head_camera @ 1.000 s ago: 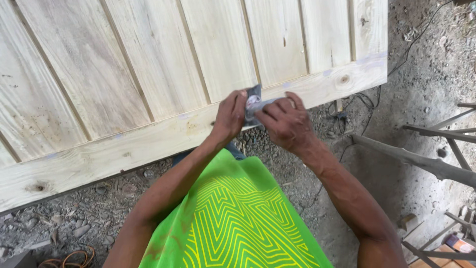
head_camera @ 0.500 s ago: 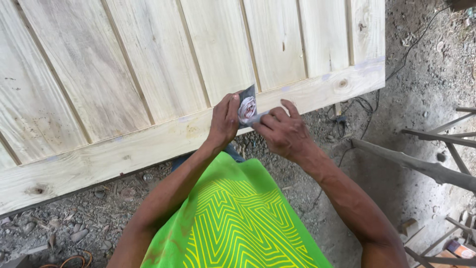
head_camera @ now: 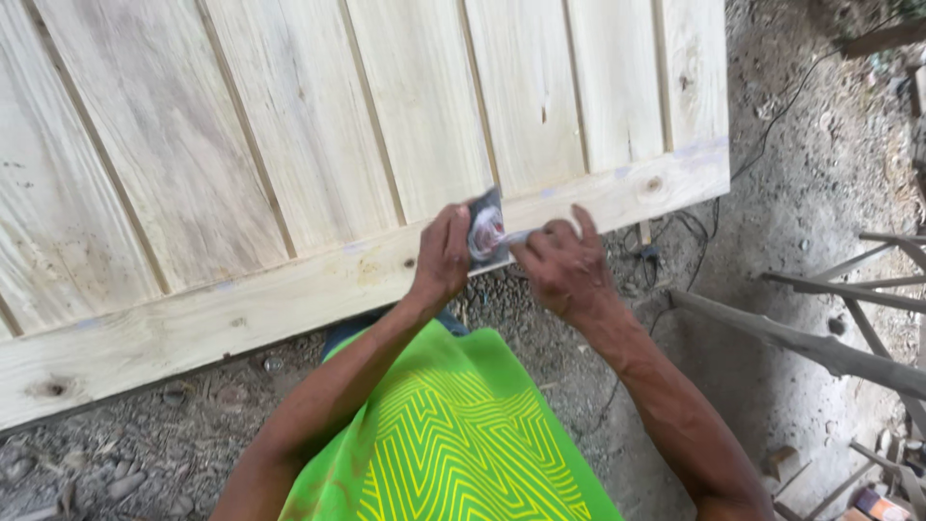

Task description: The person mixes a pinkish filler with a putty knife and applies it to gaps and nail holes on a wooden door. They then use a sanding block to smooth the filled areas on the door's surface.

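Near the centre of the frame, the left hand (head_camera: 442, 256) is closed around the left side of a small grey sheet (head_camera: 487, 233) with a reddish patch. The right hand (head_camera: 562, 267) pinches its lower right edge with curled fingers. The sheet stands against the lower rail of a pale wooden panel (head_camera: 289, 174), which fills the upper left. Below and to the right lies open gravel ground (head_camera: 772, 125), with metal bars (head_camera: 868, 289) at the right edge.
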